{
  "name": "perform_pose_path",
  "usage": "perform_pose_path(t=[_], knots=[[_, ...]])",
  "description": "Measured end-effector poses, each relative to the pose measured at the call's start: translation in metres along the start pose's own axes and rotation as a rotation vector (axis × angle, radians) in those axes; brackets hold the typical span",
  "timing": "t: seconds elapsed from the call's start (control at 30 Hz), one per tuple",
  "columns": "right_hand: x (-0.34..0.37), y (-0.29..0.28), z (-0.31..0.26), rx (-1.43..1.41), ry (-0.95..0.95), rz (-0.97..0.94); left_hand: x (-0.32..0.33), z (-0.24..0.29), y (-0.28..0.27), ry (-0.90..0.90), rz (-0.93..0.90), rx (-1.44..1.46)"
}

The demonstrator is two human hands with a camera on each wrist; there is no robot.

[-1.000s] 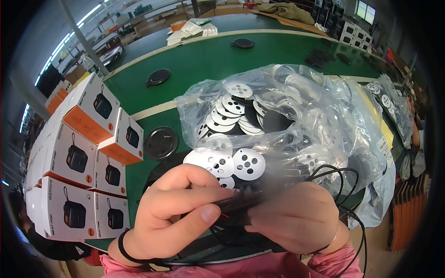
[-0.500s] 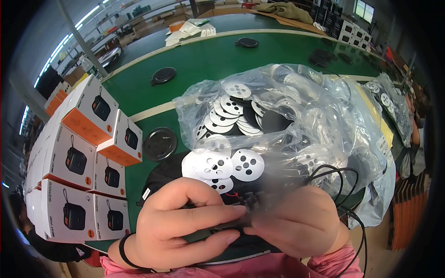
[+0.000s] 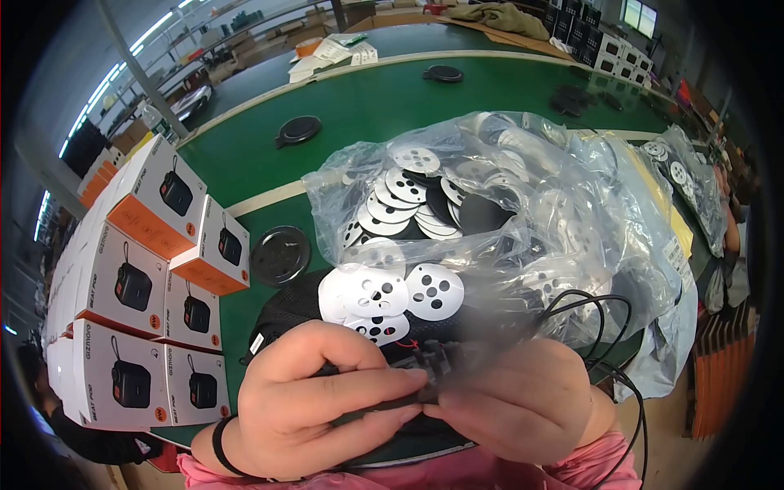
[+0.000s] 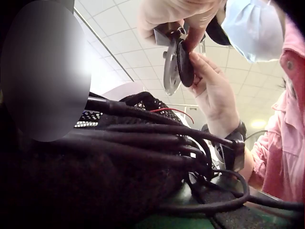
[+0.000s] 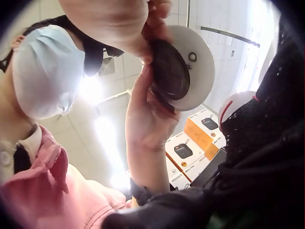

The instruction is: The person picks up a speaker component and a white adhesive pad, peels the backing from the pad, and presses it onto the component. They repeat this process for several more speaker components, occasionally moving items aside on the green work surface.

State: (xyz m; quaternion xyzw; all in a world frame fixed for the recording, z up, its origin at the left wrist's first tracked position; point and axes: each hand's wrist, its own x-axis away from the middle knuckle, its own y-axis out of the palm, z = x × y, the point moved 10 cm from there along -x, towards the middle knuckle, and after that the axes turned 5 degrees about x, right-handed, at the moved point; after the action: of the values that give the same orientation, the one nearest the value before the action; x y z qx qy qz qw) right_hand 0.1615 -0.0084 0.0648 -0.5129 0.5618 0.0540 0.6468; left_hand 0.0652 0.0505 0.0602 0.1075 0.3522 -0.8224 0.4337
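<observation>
Close to my body, in the head view, my left hand (image 3: pixel 322 400) and right hand (image 3: pixel 518 400) meet over a dark piece, partly lost in a blur. A black round disc (image 5: pixel 169 71) lies against a larger pale disc (image 5: pixel 202 67) in the right wrist view. There, the left hand (image 5: pixel 150 119) pinches the discs at their edge, with its thumb by the black one. From above, the right hand (image 5: pixel 112 24) also pinches the black disc's edge. Seen edge-on, the black disc (image 4: pixel 186 64) and pale disc (image 4: pixel 170 71) stand close together in the left wrist view.
White perforated discs (image 3: pixel 435 291) lie on black mesh just beyond the hands. A clear plastic bag (image 3: pixel 563 220) holds more. Stacked speaker boxes (image 3: pixel 126 278) stand left, beside a black round lid (image 3: pixel 281 255). Black cables (image 3: pixel 612 327) loop by the right hand.
The left hand's fingers have shifted, its thumb dropping lower and fingertips moving right toward the right hand. Both hands sit slightly lower, showing more white discs behind. The right hand still grips.
</observation>
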Motion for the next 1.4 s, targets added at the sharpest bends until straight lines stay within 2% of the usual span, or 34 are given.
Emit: perform_pose_path(t=[0.27, 0.53, 0.6, 0.67, 0.77, 0.83, 0.93, 1.0, 1.07, 1.13, 1.17, 1.2, 1.23, 1.27, 1.3, 1.37, 1.4], knots=[[0.002, -0.001, -0.004, 0.073, -0.032, 0.033, 0.001, 0.001, 0.001, 0.012, 0.007, -0.007], [0.003, 0.001, 0.003, 0.038, 0.055, 0.019, 0.003, 0.005, 0.002, 0.025, 0.001, -0.026], [0.006, 0.000, 0.005, 0.014, 0.045, 0.050, 0.008, 0.001, -0.002, -0.013, 0.076, -0.023], [0.008, -0.002, 0.005, -0.008, 0.034, 0.081, 0.008, 0.001, -0.002, -0.003, 0.066, -0.017], [0.007, -0.001, 0.012, -0.099, 0.103, 0.091, 0.008, 0.001, 0.000, 0.006, 0.060, 0.009], [0.005, 0.001, 0.022, -0.202, 0.218, 0.080, 0.006, 0.000, 0.000, 0.006, 0.061, 0.030], [0.009, 0.006, 0.025, -0.181, 0.277, 0.038, 0.003, 0.006, 0.008, 0.072, -0.044, 0.003], [0.011, 0.008, 0.027, -0.176, 0.275, 0.085, 0.005, -0.012, 0.009, -0.128, -0.028, 0.166], [0.011, 0.005, 0.029, -0.172, 0.270, 0.130, 0.005, -0.018, 0.011, -0.151, -0.028, 0.210], [0.011, 0.003, 0.028, -0.024, 0.246, 0.109, 0.006, -0.023, 0.012, -0.177, -0.025, 0.253], [0.009, 0.003, 0.029, -0.025, 0.245, 0.109, 0.008, -0.031, 0.010, -0.263, 0.005, 0.359], [0.008, -0.003, 0.034, -0.013, 0.301, 0.167, 0.011, -0.039, 0.010, -0.349, 0.038, 0.466], [0.008, -0.010, 0.040, -0.002, 0.357, 0.225, 0.011, -0.039, 0.011, -0.353, 0.040, 0.465], [0.008, 0.001, 0.047, -0.067, 0.408, 0.084, 0.015, -0.049, 0.015, -0.477, 0.120, 0.682], [0.008, 0.005, 0.047, -0.068, 0.404, 0.083, 0.019, -0.059, 0.019, -0.595, 0.203, 0.900], [0.029, 0.039, 0.074, -0.715, 0.755, 0.090, 0.021, -0.064, 0.019, -0.653, 0.211, 0.956], [0.026, 0.051, 0.069, -0.893, 0.771, -0.036, 0.022, -0.069, 0.026, -0.703, 0.162, 1.133]])
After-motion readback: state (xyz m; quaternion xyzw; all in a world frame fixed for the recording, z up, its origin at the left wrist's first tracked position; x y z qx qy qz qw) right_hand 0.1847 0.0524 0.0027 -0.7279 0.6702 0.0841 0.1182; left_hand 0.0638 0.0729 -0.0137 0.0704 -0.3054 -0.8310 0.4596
